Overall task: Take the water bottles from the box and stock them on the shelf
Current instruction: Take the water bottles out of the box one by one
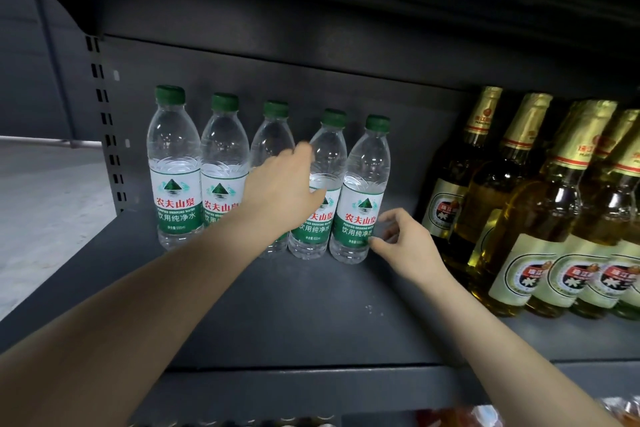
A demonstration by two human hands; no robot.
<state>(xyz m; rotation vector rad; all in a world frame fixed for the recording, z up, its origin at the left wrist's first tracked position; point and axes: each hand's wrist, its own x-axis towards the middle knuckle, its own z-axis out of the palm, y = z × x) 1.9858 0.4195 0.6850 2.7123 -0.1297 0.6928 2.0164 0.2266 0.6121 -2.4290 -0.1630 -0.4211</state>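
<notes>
A dark grey metal shelf (311, 315) fills the view, with a slotted upright (107, 128) at its left end and another dark shelf overhead. Five water bottles (175, 166) with green caps and green-and-white labels stand upright in a row along the back, toward the shelf's left end, each touching or just beside its neighbour. At the shelf's right end stands a cluster of beer bottles (540, 218) with gold foil necks, a gap of bare shelf between them and the water.

The left hand (280, 191) reaches in over the front edge and is on the middle bottle (272, 135), its fingers curled round the body and its thumb lying across the front of the fourth bottle (327, 163). The hand covers most of the middle bottle's label.

The right hand (405, 243) is beside the fifth, rightmost bottle (363, 191), low by its label. Its thumb tip touches the bottle's lower right side, while the other fingers are loosely bent and spread, just off the plastic, holding nothing.

Below the front edge, some blurred packaged goods (450, 414) show on the next shelf down.
</notes>
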